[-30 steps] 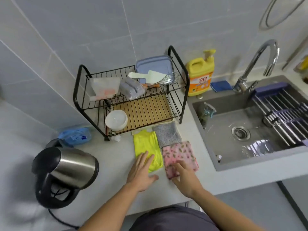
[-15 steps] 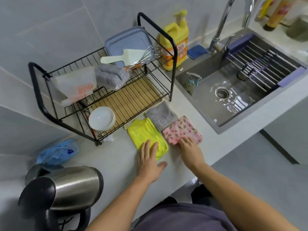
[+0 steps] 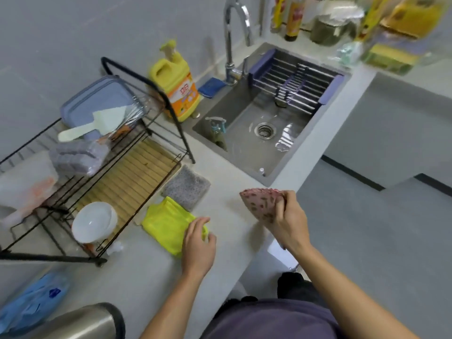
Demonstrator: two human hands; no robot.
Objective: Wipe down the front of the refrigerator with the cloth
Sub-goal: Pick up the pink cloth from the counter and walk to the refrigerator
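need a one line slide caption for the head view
Right hand holds the pink cloth above the counter, left hand rests on the yellow cloth.

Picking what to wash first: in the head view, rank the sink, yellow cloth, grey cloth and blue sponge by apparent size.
1. sink
2. yellow cloth, partly under the left hand
3. grey cloth, somewhat smaller, though farther away
4. blue sponge, smallest, also farthest
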